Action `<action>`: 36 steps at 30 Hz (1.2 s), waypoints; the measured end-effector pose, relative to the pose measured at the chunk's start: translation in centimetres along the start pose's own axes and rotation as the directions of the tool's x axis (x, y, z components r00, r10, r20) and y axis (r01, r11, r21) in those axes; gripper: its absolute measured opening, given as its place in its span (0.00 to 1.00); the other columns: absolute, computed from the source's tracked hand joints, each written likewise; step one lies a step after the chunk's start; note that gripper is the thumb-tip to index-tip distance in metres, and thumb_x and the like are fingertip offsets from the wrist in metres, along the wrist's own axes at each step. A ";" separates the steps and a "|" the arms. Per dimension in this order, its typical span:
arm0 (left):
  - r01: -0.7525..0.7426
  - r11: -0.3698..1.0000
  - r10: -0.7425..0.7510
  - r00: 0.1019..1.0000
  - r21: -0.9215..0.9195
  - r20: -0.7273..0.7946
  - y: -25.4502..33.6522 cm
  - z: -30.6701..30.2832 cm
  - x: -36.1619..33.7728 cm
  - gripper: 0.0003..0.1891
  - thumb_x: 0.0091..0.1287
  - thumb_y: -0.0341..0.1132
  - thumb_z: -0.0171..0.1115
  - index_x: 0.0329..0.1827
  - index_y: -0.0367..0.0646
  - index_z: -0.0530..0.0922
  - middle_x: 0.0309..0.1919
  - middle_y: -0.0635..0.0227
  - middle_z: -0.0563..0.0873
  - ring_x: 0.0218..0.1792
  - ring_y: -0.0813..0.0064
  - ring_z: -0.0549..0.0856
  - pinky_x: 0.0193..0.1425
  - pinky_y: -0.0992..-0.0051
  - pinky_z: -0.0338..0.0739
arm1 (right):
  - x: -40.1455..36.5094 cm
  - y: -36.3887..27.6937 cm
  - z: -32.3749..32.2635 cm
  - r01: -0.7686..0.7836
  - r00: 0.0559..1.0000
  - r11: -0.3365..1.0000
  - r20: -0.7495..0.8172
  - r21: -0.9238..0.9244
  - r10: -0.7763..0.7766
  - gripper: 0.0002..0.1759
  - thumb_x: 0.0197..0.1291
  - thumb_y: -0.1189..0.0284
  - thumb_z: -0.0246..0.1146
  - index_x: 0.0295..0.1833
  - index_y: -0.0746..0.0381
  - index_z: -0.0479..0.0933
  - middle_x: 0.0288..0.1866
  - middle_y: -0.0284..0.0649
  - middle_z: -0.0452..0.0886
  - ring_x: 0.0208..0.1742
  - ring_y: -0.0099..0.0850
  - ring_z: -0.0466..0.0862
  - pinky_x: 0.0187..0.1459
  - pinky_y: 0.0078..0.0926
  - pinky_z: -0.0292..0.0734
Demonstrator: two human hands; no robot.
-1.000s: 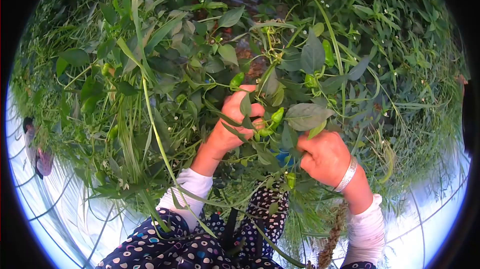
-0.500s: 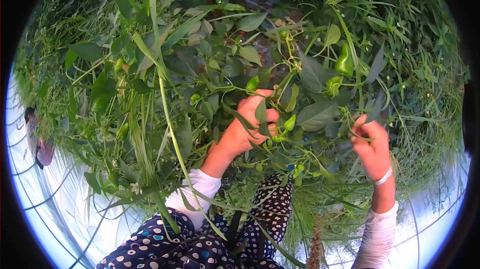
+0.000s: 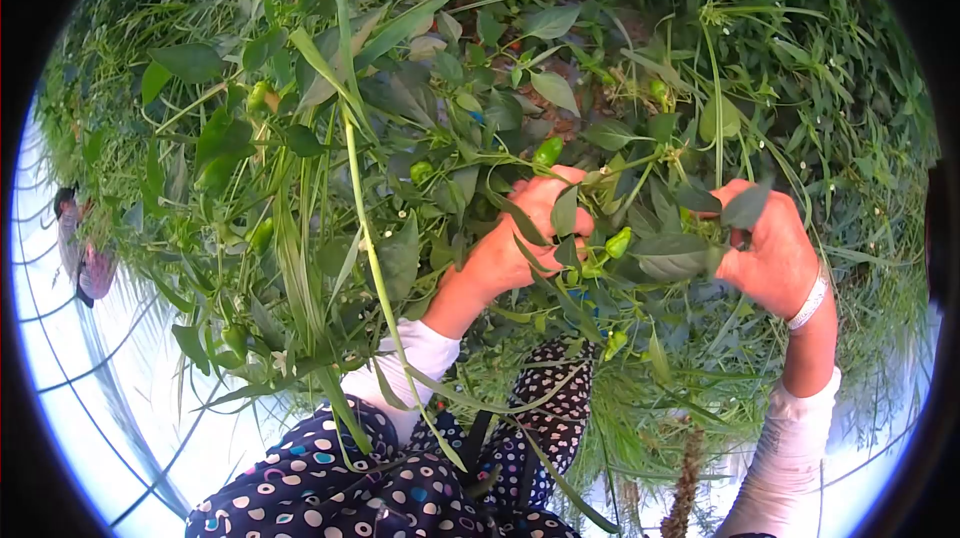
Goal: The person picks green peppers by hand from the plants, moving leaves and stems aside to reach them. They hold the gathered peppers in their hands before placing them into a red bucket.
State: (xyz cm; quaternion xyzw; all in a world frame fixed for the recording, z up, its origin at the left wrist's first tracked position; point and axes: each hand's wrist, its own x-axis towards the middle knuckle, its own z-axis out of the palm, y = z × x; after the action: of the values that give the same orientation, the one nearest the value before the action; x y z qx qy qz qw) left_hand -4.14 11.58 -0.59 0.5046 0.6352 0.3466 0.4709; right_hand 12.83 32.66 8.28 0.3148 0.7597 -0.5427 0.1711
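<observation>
Head view. We note the left hand (image 3: 522, 230) bent inward among the pepper stems, a dark leaf (image 3: 564, 212) lying across it. The grip probably steadies the branch, but leaves hide the fingertips and we cannot tell whether they pinch a stem. One green pepper (image 3: 618, 244) hangs just beside its fingertips; an upper pepper (image 3: 548, 152) sits just above the knuckles, and a lower pepper (image 3: 614, 344) hangs below, nearer the dotted clothing (image 3: 330, 500).

The right hand (image 3: 775, 250), with a pale bracelet (image 3: 810, 303) at the wrist, is well apart from the left. Its thumb and forefinger curve toward each other around foliage; a greyish leaf (image 3: 746, 206) covers part of the gap, so we cannot tell what, if anything, is pinched. We judge the wide spacing lets this hand work the outer foliage while the other holds the branch.

Containers: we can make out none. A blue patch (image 3: 583, 296) shows behind leaves below the left hand; its nature is unclear.
</observation>
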 end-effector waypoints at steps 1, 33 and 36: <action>0.005 1.000 -0.005 1.000 0.000 0.002 -0.1 0.1 -0.1 0.07 0.47 0.32 0.66 0.25 0.44 0.76 0.36 0.64 0.76 0.47 0.60 0.75 0.49 0.63 0.70 | -0.3 0.6 0.7 -0.012 1.000 0.993 0.026 0.117 0.009 0.15 0.40 0.81 0.57 0.39 0.66 0.78 0.32 0.47 0.78 0.31 0.42 0.76 0.36 0.32 0.73; 0.005 1.000 -0.005 0.984 0.003 0.178 0.7 1.8 -0.3 0.07 0.44 0.27 0.63 0.29 0.42 0.78 0.44 0.65 0.77 0.46 0.60 0.76 0.50 0.62 0.70 | -12.6 4.5 6.2 -0.206 0.814 0.477 -0.120 0.855 0.568 0.49 0.54 0.46 0.63 0.70 0.68 0.54 0.24 0.33 0.70 0.17 0.19 0.67 0.17 0.14 0.61; 0.132 0.991 -0.118 0.951 -0.030 0.285 0.3 2.2 -0.8 0.06 0.46 0.28 0.62 0.27 0.40 0.77 0.45 0.63 0.76 0.46 0.59 0.76 0.50 0.64 0.70 | -10.1 3.2 3.4 0.030 0.828 0.476 -0.288 0.879 0.480 0.53 0.53 0.41 0.61 0.71 0.69 0.51 0.21 0.29 0.65 0.17 0.15 0.63 0.15 0.11 0.53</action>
State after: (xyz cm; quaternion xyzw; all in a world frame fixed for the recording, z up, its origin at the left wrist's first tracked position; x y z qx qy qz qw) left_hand -1.88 10.77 -0.78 0.4961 0.5833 0.2560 0.5900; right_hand 22.19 27.25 10.90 0.5871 0.3557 -0.7141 -0.1371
